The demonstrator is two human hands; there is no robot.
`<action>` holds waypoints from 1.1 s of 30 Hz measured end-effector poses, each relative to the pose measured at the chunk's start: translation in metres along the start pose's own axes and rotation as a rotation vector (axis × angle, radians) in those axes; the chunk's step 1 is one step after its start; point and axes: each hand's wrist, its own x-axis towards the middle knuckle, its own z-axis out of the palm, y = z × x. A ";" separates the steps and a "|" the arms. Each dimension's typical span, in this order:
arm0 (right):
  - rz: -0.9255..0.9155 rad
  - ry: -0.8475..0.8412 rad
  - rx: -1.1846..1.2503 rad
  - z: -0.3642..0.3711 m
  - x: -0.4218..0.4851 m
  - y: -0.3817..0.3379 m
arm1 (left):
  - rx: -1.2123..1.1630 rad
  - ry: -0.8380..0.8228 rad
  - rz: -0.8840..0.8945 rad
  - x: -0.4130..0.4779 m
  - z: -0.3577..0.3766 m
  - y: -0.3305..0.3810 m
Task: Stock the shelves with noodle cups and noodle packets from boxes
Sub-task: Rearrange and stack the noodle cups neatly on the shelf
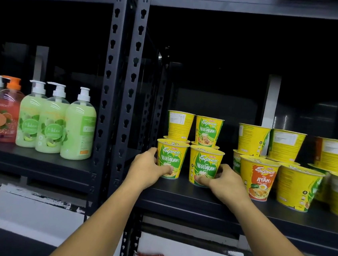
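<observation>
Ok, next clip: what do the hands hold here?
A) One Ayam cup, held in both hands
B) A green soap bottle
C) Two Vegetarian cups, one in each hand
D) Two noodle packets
C: the left hand grips the front-left Vegetarian cup and the right hand grips the front-right Vegetarian cup, both at the front of the shelf.

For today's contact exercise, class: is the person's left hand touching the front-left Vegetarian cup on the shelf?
Touching. The head view shows the left hand wrapped round the front-left Vegetarian cup, its thumb lying across the cup's lower front.
</observation>
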 end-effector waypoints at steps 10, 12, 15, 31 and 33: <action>0.004 0.036 -0.121 0.003 -0.001 0.000 | 0.124 0.235 0.058 -0.009 0.005 0.005; 0.015 0.056 -0.191 0.002 -0.003 -0.002 | 0.124 0.287 0.117 -0.013 0.008 0.004; 0.018 0.078 -0.342 0.001 -0.012 -0.007 | 0.114 0.234 0.202 -0.015 0.012 0.000; -0.305 -0.200 -0.556 -0.059 -0.076 0.042 | 0.600 -0.226 0.598 -0.031 0.013 0.006; -0.295 -0.202 -0.548 -0.069 -0.076 0.051 | 0.596 -0.240 0.630 -0.035 0.019 0.011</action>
